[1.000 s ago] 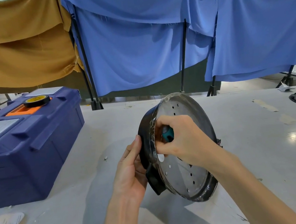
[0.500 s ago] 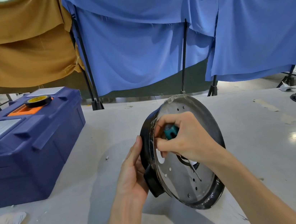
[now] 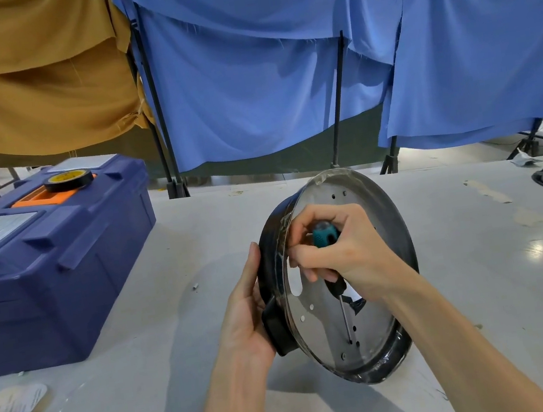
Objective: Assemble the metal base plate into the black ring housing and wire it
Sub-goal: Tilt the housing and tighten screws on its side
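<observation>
Table: case sits at 9 o'clock from the housing, cut off at frame left. Housing is held tilted on edge, with the plate seated in it, facing me. My left hand holds the housing rim at 9 o'clock, thumb along the edge; fingers hidden behind. My right hand is curled round the screwdriver over the plate's middle. Shaft points to 6 o'clock, tip among small holes. Tape roll lies on the case. Any screw at the tip is too small to make out.
</observation>
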`<control>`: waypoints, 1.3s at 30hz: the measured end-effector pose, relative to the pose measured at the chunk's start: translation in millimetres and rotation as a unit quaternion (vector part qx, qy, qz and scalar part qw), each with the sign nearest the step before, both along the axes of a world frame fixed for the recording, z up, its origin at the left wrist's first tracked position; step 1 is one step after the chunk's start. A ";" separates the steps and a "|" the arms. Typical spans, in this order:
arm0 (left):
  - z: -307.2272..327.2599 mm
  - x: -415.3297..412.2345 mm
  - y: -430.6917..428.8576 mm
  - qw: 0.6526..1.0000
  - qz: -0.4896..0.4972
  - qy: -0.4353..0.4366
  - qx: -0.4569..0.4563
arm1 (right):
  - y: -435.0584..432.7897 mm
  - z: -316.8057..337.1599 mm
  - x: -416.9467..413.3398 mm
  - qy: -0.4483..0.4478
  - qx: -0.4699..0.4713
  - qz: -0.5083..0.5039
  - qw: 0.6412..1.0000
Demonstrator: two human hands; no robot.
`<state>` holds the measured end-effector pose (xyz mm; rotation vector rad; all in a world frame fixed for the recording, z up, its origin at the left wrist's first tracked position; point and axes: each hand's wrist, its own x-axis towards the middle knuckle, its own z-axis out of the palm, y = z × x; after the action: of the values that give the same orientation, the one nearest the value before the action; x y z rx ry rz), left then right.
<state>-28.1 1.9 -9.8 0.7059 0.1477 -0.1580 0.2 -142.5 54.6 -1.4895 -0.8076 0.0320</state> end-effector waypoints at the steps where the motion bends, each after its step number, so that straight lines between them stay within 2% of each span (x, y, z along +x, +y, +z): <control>1: -1.0 0.7 0.2 1.000 0.000 -0.002 -0.001 | -0.5 -0.5 -0.2 0.000 0.002 0.001 1.000; 10: -7.5 2.0 2.8 0.999 -0.004 -0.034 0.000 | 0.4 1.2 -6.0 -0.025 -0.056 -0.023 0.998; 16: -6.7 0.9 1.4 1.000 -0.005 -0.013 0.013 | -3.0 4.1 -7.3 -0.005 -0.068 0.004 0.998; 22: -7.9 1.5 1.3 1.000 0.000 0.005 -0.002 | 3.4 6.5 -6.4 -0.069 -0.132 -0.105 0.983; 27: -7.9 0.6 2.0 1.000 -0.003 -0.001 -0.003 | 9.5 4.9 -12.2 -0.105 -0.150 -0.124 0.975; 33: -5.6 -1.3 0.4 1.000 0.018 0.007 -0.002 | 17.7 -2.9 -14.3 -0.142 -0.162 -0.203 0.955; 39: -2.1 -3.0 -2.8 0.998 0.053 0.000 0.045 | 17.2 -1.3 -16.3 -0.148 -0.177 -0.224 0.947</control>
<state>-31.1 -0.8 -11.9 0.7856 0.1934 -0.0495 -16.2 -125.3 53.3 -2.0257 -0.7039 -0.4172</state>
